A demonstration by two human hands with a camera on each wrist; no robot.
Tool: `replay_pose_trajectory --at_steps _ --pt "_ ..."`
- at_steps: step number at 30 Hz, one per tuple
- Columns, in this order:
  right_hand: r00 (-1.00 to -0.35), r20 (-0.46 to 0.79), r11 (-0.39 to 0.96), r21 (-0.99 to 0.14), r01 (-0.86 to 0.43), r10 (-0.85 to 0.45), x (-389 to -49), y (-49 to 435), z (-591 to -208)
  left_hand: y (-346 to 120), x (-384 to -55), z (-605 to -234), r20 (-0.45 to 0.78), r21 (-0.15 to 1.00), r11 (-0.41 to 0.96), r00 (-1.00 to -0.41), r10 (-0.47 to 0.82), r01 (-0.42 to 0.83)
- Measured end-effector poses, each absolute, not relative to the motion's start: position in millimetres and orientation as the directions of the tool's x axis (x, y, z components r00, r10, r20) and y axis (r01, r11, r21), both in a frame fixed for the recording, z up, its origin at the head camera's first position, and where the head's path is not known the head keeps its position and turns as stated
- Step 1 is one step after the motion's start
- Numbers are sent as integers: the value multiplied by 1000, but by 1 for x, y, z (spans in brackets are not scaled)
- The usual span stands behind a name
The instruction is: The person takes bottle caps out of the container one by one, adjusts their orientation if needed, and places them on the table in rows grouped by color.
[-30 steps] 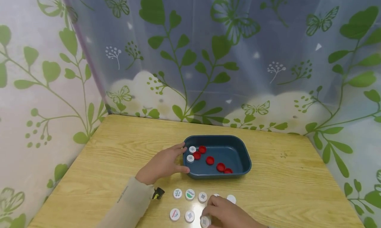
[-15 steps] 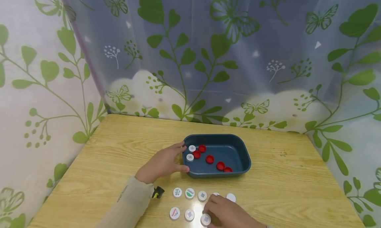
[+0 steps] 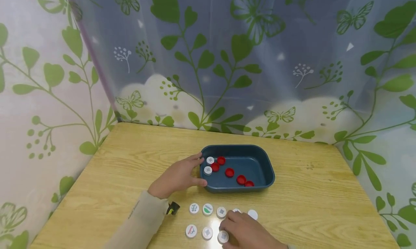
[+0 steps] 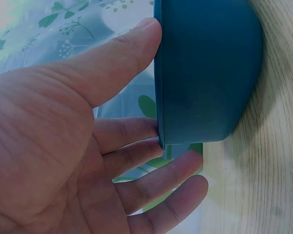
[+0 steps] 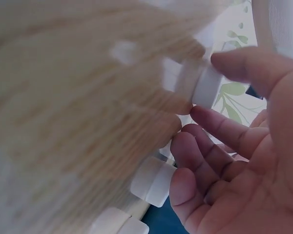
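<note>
A dark blue basin point(image 3: 240, 189) stands on the table, holding several red bottle caps point(image 3: 229, 172) and two white ones point(image 3: 210, 160). My left hand point(image 3: 178, 178) spans its left end; in the left wrist view the thumb and some fingertips touch the rim point(image 4: 158, 83), fingers fairly straight. Nearer me lie two rows of white bottle caps point(image 3: 207, 209), some with printed tops. At the right end of the front row my right hand point(image 3: 245, 229) pinches a white bottle cap point(image 3: 222, 237) between thumb and index finger. In the right wrist view this cap point(image 5: 207, 87) sits at the tabletop.
A plain white cap point(image 3: 252, 215) lies just beyond my right hand, and another point(image 3: 236, 210) is partly hidden by its knuckles. A black strap piece point(image 3: 173, 208) hangs at my left cuff. Leaf-patterned curtains point(image 3: 208, 61) border the wooden table point(image 3: 312, 191).
The cap in my right hand, tilted and shaded a second ago, now shows its top flat, slightly farther left. My left hand and the basin hold their place; the head view shifts slightly.
</note>
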State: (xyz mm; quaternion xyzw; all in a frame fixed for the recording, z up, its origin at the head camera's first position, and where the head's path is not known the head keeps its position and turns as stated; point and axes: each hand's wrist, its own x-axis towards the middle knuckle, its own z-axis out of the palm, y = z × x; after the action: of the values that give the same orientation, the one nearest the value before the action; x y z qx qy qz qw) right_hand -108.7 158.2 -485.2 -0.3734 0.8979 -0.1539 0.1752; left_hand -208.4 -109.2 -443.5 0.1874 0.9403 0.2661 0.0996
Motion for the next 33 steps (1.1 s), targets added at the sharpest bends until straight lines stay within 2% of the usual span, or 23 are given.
replay_pose_trajectory --at_steps 14,16,19,22,24,28,33 --pt "-664 -220 686 -408 -603 -715 -110 154 -473 -109 -209 -442 -90 543 786 -911 403 294" --pt "-677 -158 670 -415 -615 -719 -112 153 -467 -109 -209 -443 -90 542 788 -911 402 294" --pt "-690 23 628 -394 -671 -723 -121 153 -454 -109 -209 -443 -90 546 785 -911 402 292" --pt "-683 208 607 -331 -723 -700 -142 152 -439 -109 -209 -442 -88 550 784 -913 398 288" --pt "-688 245 626 -288 -725 -684 -163 151 -427 -109 -209 -442 -87 554 782 -914 395 286" --pt "-720 194 696 -186 -694 -666 -205 143 -409 -111 -210 -442 -88 559 780 -915 394 282" --pt "-725 46 724 -52 -688 -687 -242 128 -405 -110 -209 -441 -98 564 774 -908 407 286"
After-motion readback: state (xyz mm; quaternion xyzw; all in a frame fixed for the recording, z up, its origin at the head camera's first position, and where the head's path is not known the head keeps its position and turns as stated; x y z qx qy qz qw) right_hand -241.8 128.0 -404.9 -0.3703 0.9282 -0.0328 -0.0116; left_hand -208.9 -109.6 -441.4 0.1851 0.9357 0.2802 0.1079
